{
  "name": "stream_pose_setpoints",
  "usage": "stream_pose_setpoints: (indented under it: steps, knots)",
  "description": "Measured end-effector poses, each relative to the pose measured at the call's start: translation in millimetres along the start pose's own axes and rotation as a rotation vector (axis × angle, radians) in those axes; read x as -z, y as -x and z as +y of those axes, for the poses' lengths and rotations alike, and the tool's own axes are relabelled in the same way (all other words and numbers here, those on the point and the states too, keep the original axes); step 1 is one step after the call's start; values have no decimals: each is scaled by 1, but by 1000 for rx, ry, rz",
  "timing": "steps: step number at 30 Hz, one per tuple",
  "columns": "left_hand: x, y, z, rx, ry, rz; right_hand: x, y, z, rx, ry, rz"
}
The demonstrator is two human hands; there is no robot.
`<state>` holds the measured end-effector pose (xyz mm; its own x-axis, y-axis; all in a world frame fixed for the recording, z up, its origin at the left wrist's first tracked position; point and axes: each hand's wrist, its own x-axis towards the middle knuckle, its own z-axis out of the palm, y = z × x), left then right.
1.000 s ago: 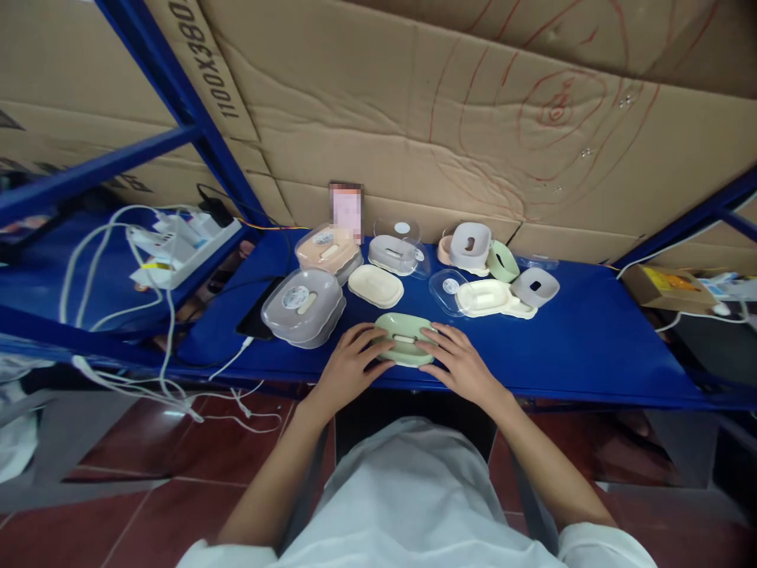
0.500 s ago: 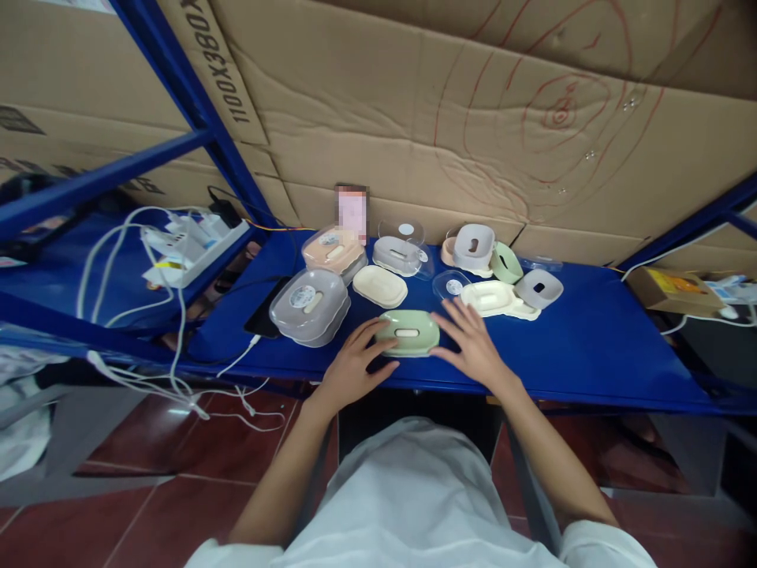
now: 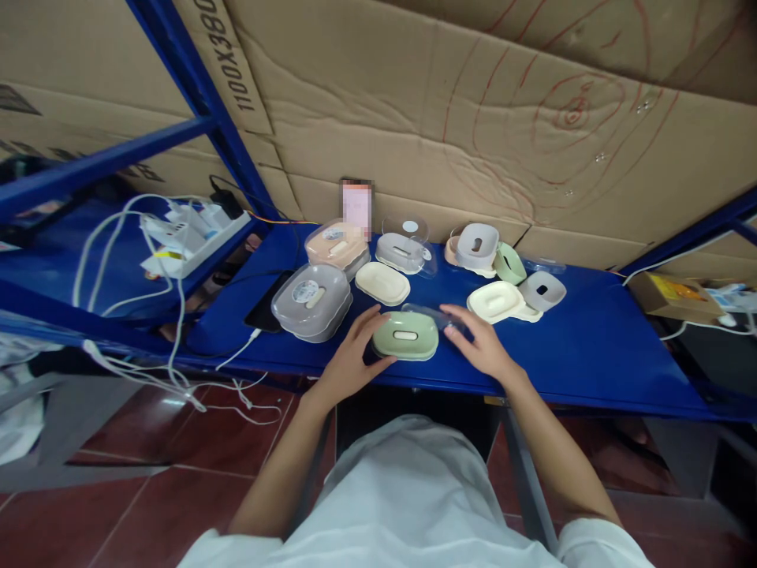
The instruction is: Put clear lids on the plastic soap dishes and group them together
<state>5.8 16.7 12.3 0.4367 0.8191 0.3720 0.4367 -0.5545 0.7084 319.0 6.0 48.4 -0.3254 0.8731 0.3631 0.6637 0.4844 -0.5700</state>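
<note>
A green oval soap dish (image 3: 405,347) with a pale slotted middle sits near the front edge of the blue table. My left hand (image 3: 350,355) curves around its left end, fingers behind and thumb in front. A clear plastic lid (image 3: 429,314) is pinched at its right end by my right hand (image 3: 480,341). It is tilted just behind the dish and partly overlaps its far rim. Beyond lies a cream oval tray (image 3: 382,284). Right of it, another cream tray (image 3: 495,302) lies with a grey slotted piece (image 3: 544,292) beside it.
Lidded grey (image 3: 312,304) and peach (image 3: 337,244) soap boxes stand at left, by a black phone-like slab (image 3: 269,304). A grey dish (image 3: 400,251), stacked parts (image 3: 478,246) and a green piece (image 3: 509,264) line the back. White cables (image 3: 177,315) hang left; a cardboard box (image 3: 668,298) is right.
My right hand has picked up the clear lid from beside the cream tray and brought it left, behind the green dish. My left hand stays at the dish's left end.
</note>
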Motion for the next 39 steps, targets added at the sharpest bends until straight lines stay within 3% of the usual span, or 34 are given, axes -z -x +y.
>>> stream_pose_setpoints:
  steps: [4,7,13,23,32,35,39]
  knots:
    - [1,-1,-3,25,28,-48,-18,6,-24,237,7,-213]
    - [0,1,-8,25,40,-70,-26,6,-28,326,80,-229]
    - [-2,4,-14,-10,74,9,-30,9,-22,457,228,-253]
    - [-3,1,-13,12,118,1,-29,9,-20,444,402,-290]
    - [-2,2,-8,-4,92,-22,-30,16,-13,412,310,-255]
    - [-3,7,-1,11,31,2,-18,-1,-14,359,177,-249]
    - [-5,24,15,8,-92,62,-18,-61,-2,244,31,-153]
